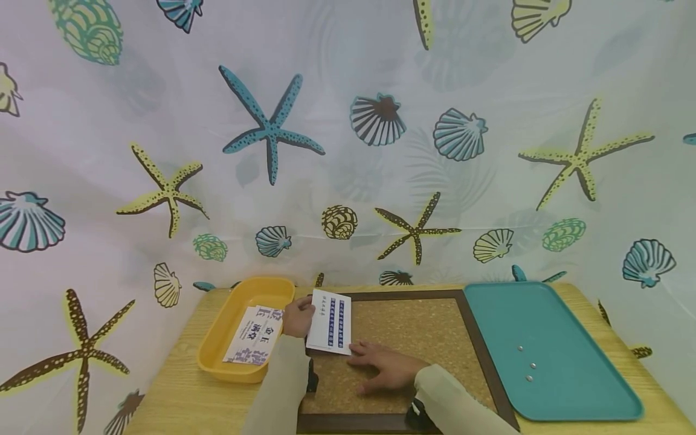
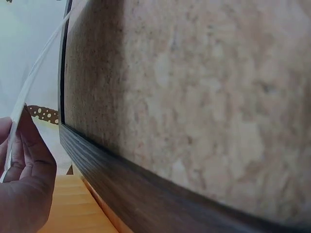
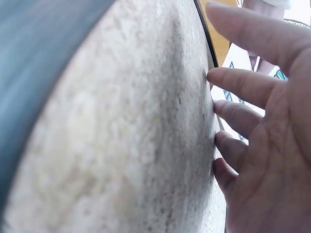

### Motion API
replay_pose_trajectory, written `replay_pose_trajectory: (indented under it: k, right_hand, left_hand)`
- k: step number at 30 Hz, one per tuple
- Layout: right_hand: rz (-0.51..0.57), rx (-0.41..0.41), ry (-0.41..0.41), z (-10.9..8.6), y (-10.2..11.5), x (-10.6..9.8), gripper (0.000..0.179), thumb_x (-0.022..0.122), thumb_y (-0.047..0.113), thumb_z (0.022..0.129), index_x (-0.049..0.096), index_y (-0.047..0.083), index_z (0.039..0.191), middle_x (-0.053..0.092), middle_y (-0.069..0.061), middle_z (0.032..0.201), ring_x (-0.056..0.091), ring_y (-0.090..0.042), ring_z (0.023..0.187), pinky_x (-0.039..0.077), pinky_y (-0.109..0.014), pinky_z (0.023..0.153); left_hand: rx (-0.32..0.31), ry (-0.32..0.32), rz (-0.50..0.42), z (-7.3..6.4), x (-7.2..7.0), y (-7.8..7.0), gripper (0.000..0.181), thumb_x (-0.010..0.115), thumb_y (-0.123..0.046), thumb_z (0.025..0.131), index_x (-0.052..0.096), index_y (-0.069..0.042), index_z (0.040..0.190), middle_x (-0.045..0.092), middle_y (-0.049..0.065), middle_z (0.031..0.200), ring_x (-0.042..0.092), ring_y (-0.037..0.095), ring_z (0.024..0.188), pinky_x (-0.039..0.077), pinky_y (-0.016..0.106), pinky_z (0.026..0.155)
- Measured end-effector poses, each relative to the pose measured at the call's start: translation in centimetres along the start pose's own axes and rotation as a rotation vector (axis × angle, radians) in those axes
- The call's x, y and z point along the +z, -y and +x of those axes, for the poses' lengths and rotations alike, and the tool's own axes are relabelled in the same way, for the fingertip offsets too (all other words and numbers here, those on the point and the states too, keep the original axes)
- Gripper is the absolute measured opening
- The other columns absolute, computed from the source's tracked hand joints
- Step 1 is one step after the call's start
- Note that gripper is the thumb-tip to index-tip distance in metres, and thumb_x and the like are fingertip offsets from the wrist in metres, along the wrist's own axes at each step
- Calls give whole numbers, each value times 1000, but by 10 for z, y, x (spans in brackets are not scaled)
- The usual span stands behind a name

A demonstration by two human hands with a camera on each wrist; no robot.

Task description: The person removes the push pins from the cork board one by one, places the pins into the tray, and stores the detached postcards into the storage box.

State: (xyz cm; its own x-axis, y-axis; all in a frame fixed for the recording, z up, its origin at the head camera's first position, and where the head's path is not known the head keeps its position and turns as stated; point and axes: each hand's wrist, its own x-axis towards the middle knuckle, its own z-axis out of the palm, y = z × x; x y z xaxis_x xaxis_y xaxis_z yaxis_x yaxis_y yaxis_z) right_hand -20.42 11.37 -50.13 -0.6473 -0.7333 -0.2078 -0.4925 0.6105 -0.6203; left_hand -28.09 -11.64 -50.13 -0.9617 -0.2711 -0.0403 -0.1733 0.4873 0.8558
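My left hand [image 1: 298, 317] pinches the left edge of a white card [image 1: 333, 320] printed with blue and white columns of characters. In the left wrist view the card [image 2: 22, 97] is seen edge-on between thumb and fingers, tilted up from the cork board [image 2: 204, 97]. My right hand [image 1: 388, 365] holds nothing, its fingers spread over the cork. Its fingertips [image 3: 218, 107] come right at the board's surface in the right wrist view, and in the head view they are close to the card's lower right corner.
A dark wooden frame [image 1: 473, 326] edges the board. On the left stands a yellow bin [image 1: 239, 376] with printed cards [image 1: 252, 338] inside. A teal tray [image 1: 571, 386] on the right carries three small shiny round pieces [image 1: 533, 365]. Behind hangs a shell-patterned curtain [image 1: 337, 169].
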Motion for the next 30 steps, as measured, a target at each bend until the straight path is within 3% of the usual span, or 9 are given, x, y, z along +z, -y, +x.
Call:
replay_pose_trajectory:
  k: [6, 10, 14, 20, 26, 30]
  right_hand:
    - [-16, -13, -8, 1, 0, 1, 62, 62, 46, 90, 48, 18, 143, 29, -3, 157, 18, -29, 146, 17, -51, 116]
    - [-17, -15, -16, 1, 2, 0, 61, 63, 46, 89, 50, 17, 142, 29, -3, 157, 18, -29, 146, 18, -51, 116]
    - [-13, -13, -19, 0, 5, 0, 61, 64, 44, 89, 51, 16, 141, 30, -3, 157, 18, -29, 146, 17, -52, 116]
    - [-21, -4, -22, -1, 5, 0, 60, 63, 45, 89, 51, 16, 141, 31, -3, 156, 18, -30, 146, 18, -53, 115]
    - [-22, -5, -22, 0, 4, 2, 61, 63, 45, 89, 51, 17, 141, 31, -3, 156, 18, -30, 146, 18, -54, 115]
    - [-36, -18, -24, 0, 1, 3, 61, 63, 46, 89, 51, 16, 142, 31, -3, 156, 18, -30, 146, 18, -54, 115]
  left_hand:
    - [19, -85, -22, -1, -5, -6, 32, 55, -10, 93, 66, -3, 122, 68, 18, 104, 65, 28, 84, 51, 40, 74]
    - [27, -101, -32, -1, -10, -11, 32, 55, -8, 93, 66, -2, 122, 68, 20, 103, 65, 29, 84, 49, 38, 73]
    - [48, -88, -61, -1, -15, -13, 31, 55, -8, 93, 66, 0, 122, 68, 20, 103, 65, 28, 83, 49, 34, 71]
    - [-8, -5, -71, -1, -24, -16, 36, 52, -18, 99, 60, -7, 132, 67, 14, 109, 64, 21, 80, 50, 28, 64]
    - [-9, -37, -55, 0, -36, -20, 34, 55, -18, 97, 63, -8, 129, 67, 15, 111, 63, 23, 81, 48, 28, 65]
    - [-44, -28, -44, 4, -44, -18, 35, 54, -23, 99, 61, -13, 131, 66, 12, 115, 63, 24, 85, 50, 28, 69]
